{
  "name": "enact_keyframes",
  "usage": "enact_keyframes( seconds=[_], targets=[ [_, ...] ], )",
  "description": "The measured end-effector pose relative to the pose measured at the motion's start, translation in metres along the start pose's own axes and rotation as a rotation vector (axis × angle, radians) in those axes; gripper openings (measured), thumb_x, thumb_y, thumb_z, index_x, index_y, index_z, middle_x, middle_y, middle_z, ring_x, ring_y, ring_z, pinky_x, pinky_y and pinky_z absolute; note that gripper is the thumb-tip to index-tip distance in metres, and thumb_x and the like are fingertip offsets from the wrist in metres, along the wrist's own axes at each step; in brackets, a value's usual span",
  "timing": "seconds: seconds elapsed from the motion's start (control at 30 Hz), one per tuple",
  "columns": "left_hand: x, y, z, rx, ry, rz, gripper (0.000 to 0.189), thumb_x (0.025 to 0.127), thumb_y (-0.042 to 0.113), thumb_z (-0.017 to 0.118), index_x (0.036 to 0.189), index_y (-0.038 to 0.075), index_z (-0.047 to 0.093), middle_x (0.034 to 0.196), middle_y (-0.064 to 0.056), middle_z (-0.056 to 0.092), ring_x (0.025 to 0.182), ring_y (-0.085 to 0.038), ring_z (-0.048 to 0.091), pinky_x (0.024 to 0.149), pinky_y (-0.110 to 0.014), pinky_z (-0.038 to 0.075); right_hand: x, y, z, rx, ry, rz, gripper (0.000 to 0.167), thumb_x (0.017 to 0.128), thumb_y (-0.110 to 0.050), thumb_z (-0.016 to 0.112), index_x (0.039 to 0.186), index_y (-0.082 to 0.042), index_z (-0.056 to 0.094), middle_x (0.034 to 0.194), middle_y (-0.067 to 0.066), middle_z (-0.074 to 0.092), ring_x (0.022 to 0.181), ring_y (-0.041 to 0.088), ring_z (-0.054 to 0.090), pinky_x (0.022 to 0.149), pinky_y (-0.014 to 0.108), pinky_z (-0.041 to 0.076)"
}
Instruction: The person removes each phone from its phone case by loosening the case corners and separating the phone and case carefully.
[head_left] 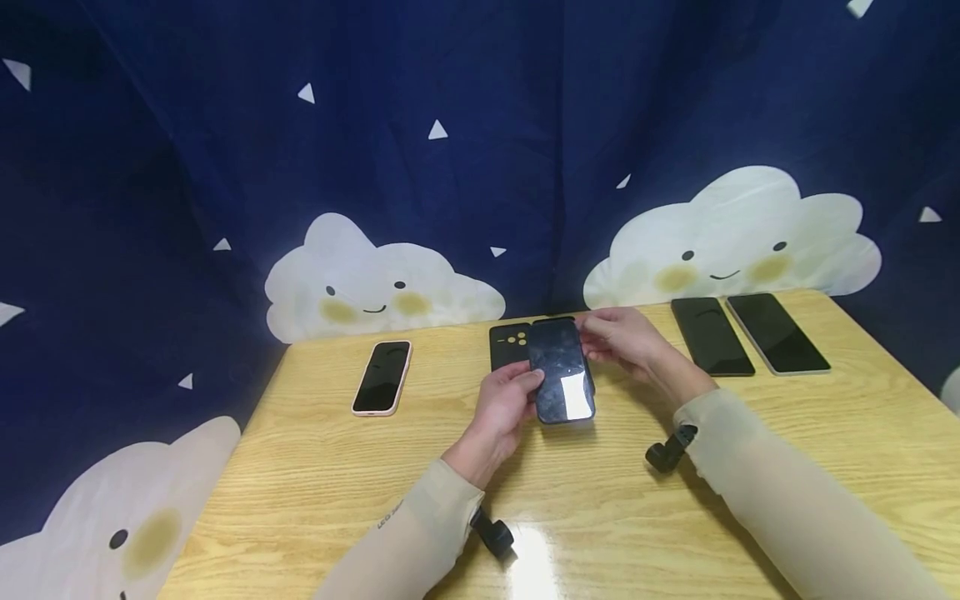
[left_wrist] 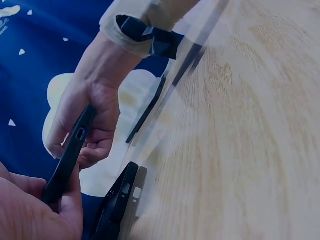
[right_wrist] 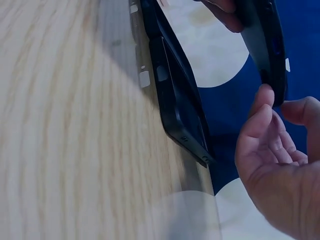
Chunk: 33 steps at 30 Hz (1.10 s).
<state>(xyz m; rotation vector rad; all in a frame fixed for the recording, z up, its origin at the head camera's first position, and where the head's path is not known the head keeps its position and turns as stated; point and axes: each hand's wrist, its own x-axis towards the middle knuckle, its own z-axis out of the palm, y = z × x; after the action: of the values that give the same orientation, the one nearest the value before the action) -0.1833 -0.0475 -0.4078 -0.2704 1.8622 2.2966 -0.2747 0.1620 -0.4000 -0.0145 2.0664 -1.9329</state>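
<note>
A dark phone in a black case (head_left: 558, 362) is held up over the table, its glossy screen catching a white reflection. My left hand (head_left: 504, 402) grips it along its left edge, thumb on the front. At the opposite edge my right hand (head_left: 617, 337) pinches the upper corner between thumb and fingertip, as the right wrist view shows. Close behind the held phone lies a black phone case (head_left: 504, 354) with round camera holes, partly covered by it. A second black case (right_wrist: 182, 112) lies beside that one on the table, mostly hidden in the head view.
On the left of the wooden table (head_left: 315, 467) lies a phone in a pink case (head_left: 382, 377). Two larger dark devices, a black one (head_left: 712, 337) and a silver-edged one (head_left: 778, 333), lie at the back right. A blue curtain (head_left: 495, 150) with clouds hangs behind.
</note>
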Motion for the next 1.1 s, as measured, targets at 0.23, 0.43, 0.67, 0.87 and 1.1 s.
enact_keyframes(
  seconds=[0.23, 0.43, 0.67, 0.87, 1.1],
  targets=[
    [0.002, -0.001, -0.002, -0.007, 0.012, 0.006, 0.027, 0.098, 0.007, 0.066, 0.123, -0.005, 0.068, 0.086, -0.003, 0.068, 0.073, -0.010, 0.061, 0.060, -0.022, 0.048, -0.012, -0.001, 0.000, -0.058, -0.046, -0.012, 0.039, 0.101, -0.012, 0.055, 0.131, 0.012, 0.057, 0.089, 0.004, 0.072, 0.075, 0.012, 0.069, 0.069, 0.024, 0.059],
    [0.003, 0.000, -0.002, -0.006, 0.019, 0.012, 0.029, 0.097, 0.007, 0.067, 0.124, -0.004, 0.067, 0.087, -0.003, 0.068, 0.074, -0.011, 0.061, 0.061, -0.022, 0.048, -0.031, 0.001, 0.001, -0.081, -0.093, 0.004, 0.041, 0.099, -0.009, 0.053, 0.132, 0.015, 0.056, 0.092, 0.008, 0.072, 0.076, 0.013, 0.071, 0.068, 0.024, 0.060],
    [0.004, 0.001, -0.003, 0.008, 0.019, 0.017, 0.031, 0.096, 0.007, 0.067, 0.125, -0.005, 0.066, 0.086, -0.002, 0.066, 0.074, -0.011, 0.059, 0.061, -0.022, 0.047, -0.054, 0.010, 0.003, -0.104, -0.153, 0.007, 0.039, 0.095, -0.005, 0.051, 0.127, 0.017, 0.057, 0.092, 0.013, 0.072, 0.077, 0.018, 0.072, 0.067, 0.027, 0.060],
    [0.003, 0.002, -0.003, 0.008, 0.010, 0.021, 0.031, 0.096, 0.008, 0.067, 0.125, -0.005, 0.066, 0.091, -0.004, 0.067, 0.076, -0.011, 0.060, 0.063, -0.023, 0.048, -0.071, 0.014, 0.006, -0.137, -0.189, 0.006, 0.041, 0.092, -0.003, 0.052, 0.127, 0.017, 0.055, 0.094, 0.015, 0.072, 0.079, 0.022, 0.074, 0.068, 0.030, 0.061],
    [0.004, 0.001, -0.003, -0.007, 0.015, 0.026, 0.032, 0.097, 0.007, 0.067, 0.126, -0.006, 0.065, 0.086, 0.001, 0.066, 0.072, -0.008, 0.059, 0.061, -0.022, 0.048, -0.087, 0.021, 0.010, -0.100, -0.235, 0.034, 0.048, 0.089, -0.001, 0.054, 0.133, 0.017, 0.047, 0.095, 0.017, 0.072, 0.084, 0.024, 0.075, 0.069, 0.031, 0.061]
  ],
)
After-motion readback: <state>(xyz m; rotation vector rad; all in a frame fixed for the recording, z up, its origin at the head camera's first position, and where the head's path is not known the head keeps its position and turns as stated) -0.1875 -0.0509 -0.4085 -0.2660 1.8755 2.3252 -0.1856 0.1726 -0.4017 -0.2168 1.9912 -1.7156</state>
